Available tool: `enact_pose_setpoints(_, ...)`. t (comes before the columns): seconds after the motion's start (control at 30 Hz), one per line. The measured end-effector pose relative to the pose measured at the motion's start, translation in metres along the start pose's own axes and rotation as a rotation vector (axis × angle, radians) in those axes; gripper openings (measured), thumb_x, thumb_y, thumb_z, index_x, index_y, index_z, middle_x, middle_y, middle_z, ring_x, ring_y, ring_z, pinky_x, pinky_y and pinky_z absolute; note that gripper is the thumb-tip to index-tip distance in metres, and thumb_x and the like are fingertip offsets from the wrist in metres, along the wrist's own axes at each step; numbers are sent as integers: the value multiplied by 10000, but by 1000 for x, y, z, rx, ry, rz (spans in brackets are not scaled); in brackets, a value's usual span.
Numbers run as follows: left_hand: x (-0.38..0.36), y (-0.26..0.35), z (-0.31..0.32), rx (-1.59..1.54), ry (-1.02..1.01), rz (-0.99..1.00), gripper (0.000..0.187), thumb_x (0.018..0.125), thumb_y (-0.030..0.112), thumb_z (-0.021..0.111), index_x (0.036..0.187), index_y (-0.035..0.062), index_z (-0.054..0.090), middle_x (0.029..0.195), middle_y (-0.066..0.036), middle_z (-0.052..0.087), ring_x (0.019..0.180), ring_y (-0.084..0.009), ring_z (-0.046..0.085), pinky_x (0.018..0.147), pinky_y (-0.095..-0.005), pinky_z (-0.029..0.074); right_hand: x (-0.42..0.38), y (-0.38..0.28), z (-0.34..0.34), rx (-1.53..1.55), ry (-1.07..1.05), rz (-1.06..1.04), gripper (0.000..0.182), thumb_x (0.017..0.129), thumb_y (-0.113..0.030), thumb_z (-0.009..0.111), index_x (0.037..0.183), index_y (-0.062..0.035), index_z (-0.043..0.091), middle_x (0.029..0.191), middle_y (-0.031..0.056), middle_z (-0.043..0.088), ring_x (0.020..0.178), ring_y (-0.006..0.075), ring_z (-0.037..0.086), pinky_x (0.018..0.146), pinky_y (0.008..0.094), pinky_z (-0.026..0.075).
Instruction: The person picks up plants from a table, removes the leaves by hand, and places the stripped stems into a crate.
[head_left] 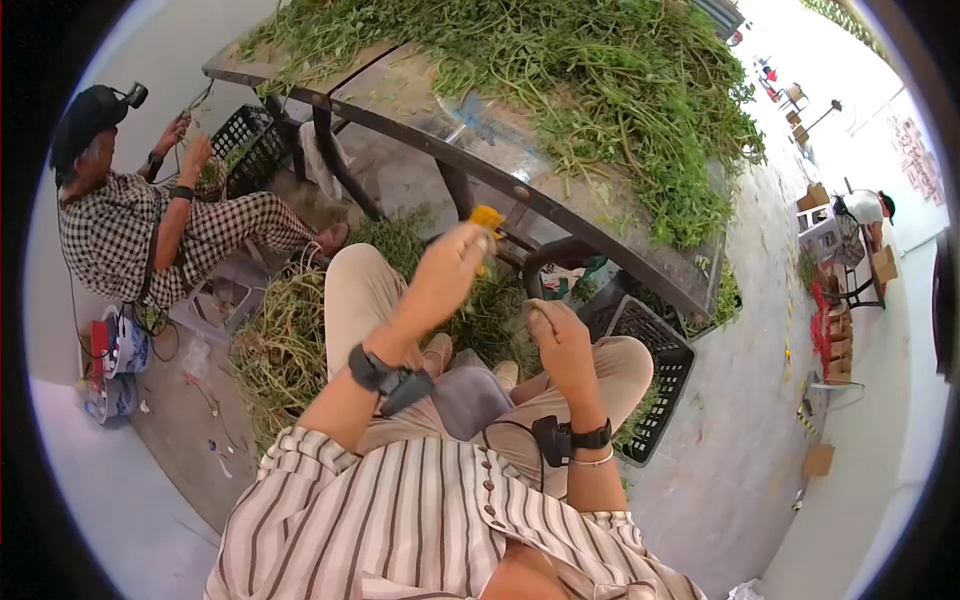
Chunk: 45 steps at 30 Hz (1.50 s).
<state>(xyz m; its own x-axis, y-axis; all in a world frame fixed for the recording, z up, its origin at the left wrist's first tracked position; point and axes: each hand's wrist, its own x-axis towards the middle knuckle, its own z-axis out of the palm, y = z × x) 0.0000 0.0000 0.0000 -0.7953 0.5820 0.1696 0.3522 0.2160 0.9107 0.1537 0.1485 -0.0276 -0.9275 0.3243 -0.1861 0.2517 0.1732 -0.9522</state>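
Nearest the camera is the person's striped shirt (420,520), and below it the lap in tan trousers (365,290), with a grey cloth (470,395) lying between the thighs. Both wrists carry black bands. The left hand (450,270) is raised in front of the knee, its grip closed narrowly around a small yellow piece (487,219) that sticks up just above the fingertips; whether this is a band or a flower cannot be told. The right hand (562,340) sits lower and to the side, curled into a loose fist over the right thigh; its grip looks closed on a thin green stem (533,318), though the stem is too small to be sure of. Just past the knees a heap of cut greens (285,345) lies on the floor, and a black plastic crate (655,385) stands by the right leg. Beyond the hands runs the dark metal desk (480,140), tilted across the view, and it bears a large pile of leafy green stalks (610,90) that spills toward its far edge. Off to the left a co-worker in a checked outfit (150,235) sits beside another black crate (250,140), both hands lifted and working on greens. Far to the right, another person (868,207) bends over among cardboard boxes (835,330).
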Motion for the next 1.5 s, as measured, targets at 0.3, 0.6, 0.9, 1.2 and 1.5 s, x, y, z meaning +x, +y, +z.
enact_pose_setpoints(0.3,129,0,-72,262,223,191,288,933,238,416,859,-16,530,848,-220,558,801,-351,539,736,-413,413,-8,1,-1,-168,187,-291,225,870,-89,573,1058,33,586,1013,131,584,791,210,572,717,278,456)
enact_pose_setpoints(0.6,220,-14,-79,605,247,64,324,875,273,540,852,-50,547,837,-259,586,829,-416,555,726,-460,429,-12,6,-11,-111,146,-210,216,864,-85,560,1031,49,591,978,146,600,810,223,578,734,282,450)
enact_pose_setpoints(0.9,253,-26,-72,800,131,-5,205,780,141,574,799,-62,559,853,-270,589,817,-420,569,694,-485,444,-12,18,-14,-121,159,-216,210,868,-100,535,1008,41,604,913,100,594,804,175,556,724,268,434)
enact_pose_setpoints(1.2,245,-36,-71,531,386,126,245,793,195,584,849,-44,599,774,-234,608,683,-359,566,648,-457,435,-11,21,-13,-80,134,-178,208,874,-90,531,1013,45,605,884,67,586,796,133,546,701,248,430)
enact_pose_setpoints(1.5,203,5,-75,-174,393,-44,247,834,218,637,861,-27,615,626,-28,508,547,-123,455,520,-311,367,-5,18,-11,-27,87,-103,217,860,-106,545,1009,40,606,945,154,613,843,248,587,755,299,452)
